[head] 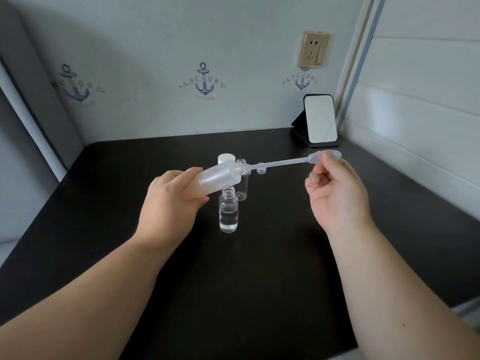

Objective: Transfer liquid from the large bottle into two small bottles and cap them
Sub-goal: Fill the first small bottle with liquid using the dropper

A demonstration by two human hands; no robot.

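Observation:
My left hand (170, 203) grips the large frosted bottle (217, 181), tilted with its open neck pointing right above the table. My right hand (335, 189) pinches the bulb of a clear plastic dropper (285, 162), whose tip reaches into the large bottle's mouth. A small clear bottle (228, 213), uncapped and partly filled with clear liquid, stands just below the large bottle. Behind it stands a second small clear bottle (242, 187), also uncapped and partly hidden. A white cap (224, 158) sits behind the large bottle. A small clear cap (261, 169) lies under the dropper stem.
The black table (246, 281) runs to the wall at the back and right. A small standing mirror (319, 120) sits at the back right corner. A wall socket (314, 49) is above it.

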